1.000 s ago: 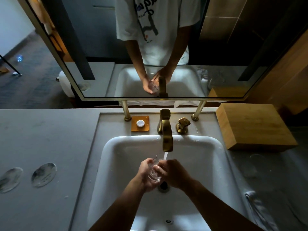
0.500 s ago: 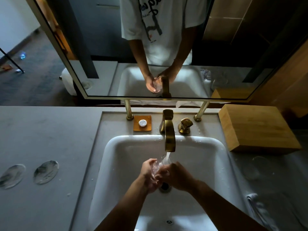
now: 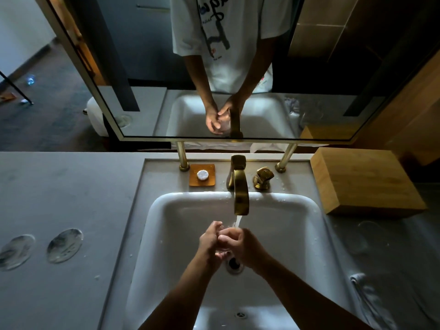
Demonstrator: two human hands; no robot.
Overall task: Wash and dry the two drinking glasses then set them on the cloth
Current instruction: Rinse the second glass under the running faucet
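The mirror (image 3: 142,67) shows a white T-shirt with dark lettering on it, but the letters are reversed and cut off at the top, so no word can be read.

Both hands meet over the drain (image 3: 234,264) of the white sink (image 3: 166,234), under the stream from the brass tap (image 3: 240,189). The left hand (image 3: 209,244) and the right hand (image 3: 240,242) each curl round the drinking glass (image 3: 222,253), and the grip is close on both sides. Half a second ago the glass rim showed above the fingers, tilted toward the stream; now the hands have closed together over it and sit a little nearer, so only a pale sliver of glass shows between the palms.

On the table at the right, near the wooden block (image 3: 364,179), a faint round outline is probably the second glass (image 3: 370,236), though the dim light makes it hard to tell. The cloth (image 3: 366,296) lies crumpled at the near right, partly cut off by the frame edge. A soap dish (image 3: 202,175) sits left of the tap.
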